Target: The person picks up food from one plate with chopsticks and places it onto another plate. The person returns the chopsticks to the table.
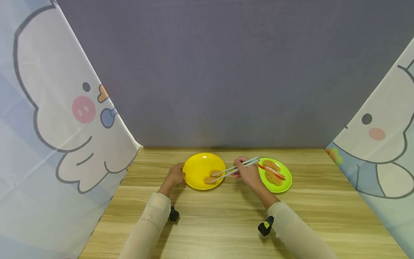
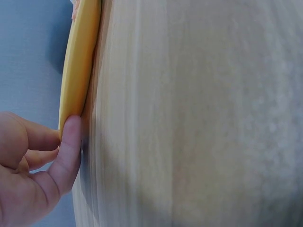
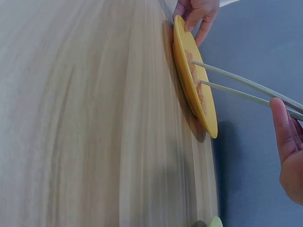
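left hand (image 1: pixel 175 174) pinches the rim of the yellow plate (image 1: pixel 198 165), near the counter's (image 1: pixel 210 223) back edge; right hand (image 1: pixel 248 174) grips chopsticks (image 1: pixel 229 168), tips apart at two nuggets (image 1: pixel 208 180) thereon. step judged: nugget pickup or placement. next move likely calls for steady tip control.

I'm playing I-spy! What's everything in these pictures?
Table: 1, tan, across front
Backdrop: 1, grey, behind table
Cartoon sheets: 2, mostly white and blue, both sides
Left plate: 1, yellow, on table
Oval food pieces: 2, brown, on left plate
Chopsticks: 2, pale, tips at oval food pieces
Right plate: 1, green, on table
Crumbed pieces: 2, golden, on right plate
Red food: count unclear, red and white, between crumbed pieces
Wrist devices: 2, black, beside sleeves
Sleeves: 2, cream, at bottom
Left hand: 1, bare, gripping left plate
Right hand: 1, bare, holding chopsticks
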Motion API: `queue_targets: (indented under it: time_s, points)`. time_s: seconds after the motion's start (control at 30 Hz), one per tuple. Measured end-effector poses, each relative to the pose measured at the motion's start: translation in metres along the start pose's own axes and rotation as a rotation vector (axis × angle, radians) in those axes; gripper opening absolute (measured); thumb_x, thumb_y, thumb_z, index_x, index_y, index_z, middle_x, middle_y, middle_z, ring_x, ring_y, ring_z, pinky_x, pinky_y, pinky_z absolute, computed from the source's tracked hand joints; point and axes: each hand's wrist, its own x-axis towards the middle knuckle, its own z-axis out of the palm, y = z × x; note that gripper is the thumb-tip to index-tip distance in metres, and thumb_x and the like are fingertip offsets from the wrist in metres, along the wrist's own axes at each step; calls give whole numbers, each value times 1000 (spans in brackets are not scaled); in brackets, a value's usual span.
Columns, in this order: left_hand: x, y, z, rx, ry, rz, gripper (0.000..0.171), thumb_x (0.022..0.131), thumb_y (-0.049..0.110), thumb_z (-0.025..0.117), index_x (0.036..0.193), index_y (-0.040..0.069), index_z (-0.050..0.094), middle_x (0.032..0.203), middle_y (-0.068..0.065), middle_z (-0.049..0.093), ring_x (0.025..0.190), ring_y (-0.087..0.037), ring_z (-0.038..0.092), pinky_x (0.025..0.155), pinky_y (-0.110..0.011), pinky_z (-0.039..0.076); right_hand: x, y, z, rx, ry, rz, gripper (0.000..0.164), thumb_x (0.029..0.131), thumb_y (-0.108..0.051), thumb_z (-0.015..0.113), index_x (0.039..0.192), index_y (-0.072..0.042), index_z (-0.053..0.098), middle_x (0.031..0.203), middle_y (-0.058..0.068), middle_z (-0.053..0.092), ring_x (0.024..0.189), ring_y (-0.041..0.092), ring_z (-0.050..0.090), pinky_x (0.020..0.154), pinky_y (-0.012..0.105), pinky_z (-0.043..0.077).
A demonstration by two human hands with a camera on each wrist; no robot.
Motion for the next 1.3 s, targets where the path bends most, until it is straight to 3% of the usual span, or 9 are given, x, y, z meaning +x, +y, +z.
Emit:
queue_targets:
  time_s: [0.37, 0.57, 0.67, 0.97, 1.13, 1.3]
  points:
    - [0, -1, 0, -2, 1, 3, 60, 91, -11, 53, 149, 2, 50, 127, -28, 65, 69, -21, 70, 59, -33, 63, 2, -5, -20, 18, 11, 4, 26, 103, -15, 55, 98, 8, 65, 87, 30, 69, 64, 29, 76, 58, 39, 64]
    - [-1, 0, 0, 2, -1, 6, 59, 91, -10, 53, 149, 3, 50, 127, -28, 65, 69, -19, 70, 59, -32, 63, 1, -9, -35, 21, 34, 6, 26, 103, -15, 54, 101, 8, 64, 75, 6, 69, 64, 20, 76, 60, 36, 64]
    - [-1, -1, 0, -4, -5, 7, 60, 91, -11, 53, 150, 3, 49, 126, -28, 66, 67, -18, 70, 59, -32, 63, 1, -8, -44, 19, 32, 6, 26, 104, -16, 54, 102, 9, 63, 75, 1, 68, 64, 20, 76, 60, 36, 64]
    - [-1, -2, 0, 1, -5, 5, 60, 92, -10, 53, 150, 4, 49, 124, -27, 67, 68, -19, 70, 59, -31, 63, 2, -5, -73, -10, 74, 12, 27, 103, -17, 55, 102, 8, 63, 85, 13, 72, 65, 17, 76, 62, 38, 64]
    - [-1, 0, -1, 10, -2, 1, 60, 92, -9, 53, 151, 4, 48, 127, -28, 65, 68, -19, 70, 59, -31, 63, -3, -5, -91, -30, 76, 21, 27, 104, -18, 53, 102, 8, 62, 78, 0, 72, 64, 13, 75, 60, 36, 64]
    - [-1, 0, 0, 7, 0, 2, 60, 92, -9, 54, 150, 4, 49, 128, -29, 65, 67, -19, 70, 59, -31, 63, -9, -4, -110, -87, 83, 34, 28, 106, -21, 52, 103, 5, 62, 81, -1, 73, 64, 12, 74, 60, 36, 64]
